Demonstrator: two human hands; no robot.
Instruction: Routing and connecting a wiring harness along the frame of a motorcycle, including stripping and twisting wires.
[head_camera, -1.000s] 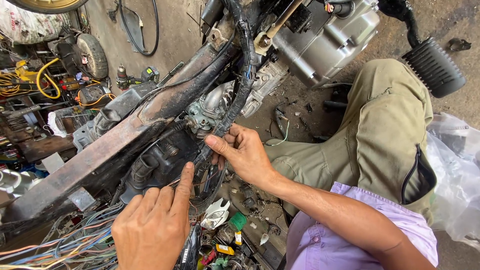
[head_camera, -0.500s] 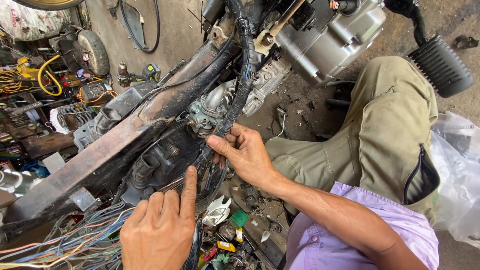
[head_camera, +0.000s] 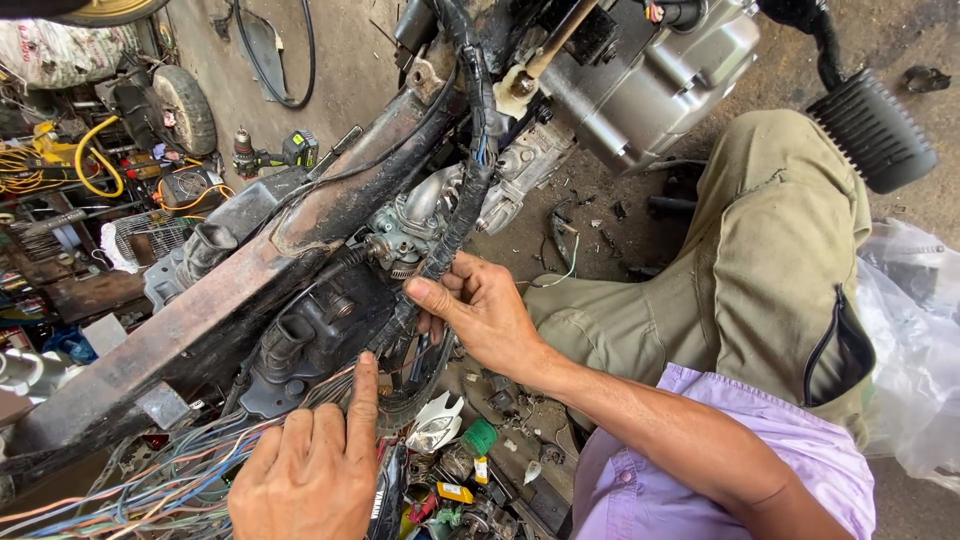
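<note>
A rusty motorcycle frame (head_camera: 230, 310) runs from lower left to upper middle, with a carburettor (head_camera: 410, 225) and a silver engine (head_camera: 660, 85) beside it. A black taped wiring harness (head_camera: 470, 170) hangs down along the frame. My right hand (head_camera: 485, 310) pinches the lower end of this harness between thumb and fingers. My left hand (head_camera: 315, 470) rests at the bottom with its forefinger stretched out onto the thin wires beside a black plastic part (head_camera: 320, 330), holding nothing.
Loose coloured wires (head_camera: 150, 490) spread at the lower left. Small parts and a green cap (head_camera: 478, 437) litter the floor. My knee in olive trousers (head_camera: 760, 250) is at the right, next to a black footrest (head_camera: 870, 125) and a plastic bag (head_camera: 915, 340). Tools and a yellow hose (head_camera: 80, 160) lie at left.
My left hand has slid down and right, its forefinger now pointing up onto the wires. My right hand keeps its hold on the harness, almost still.
</note>
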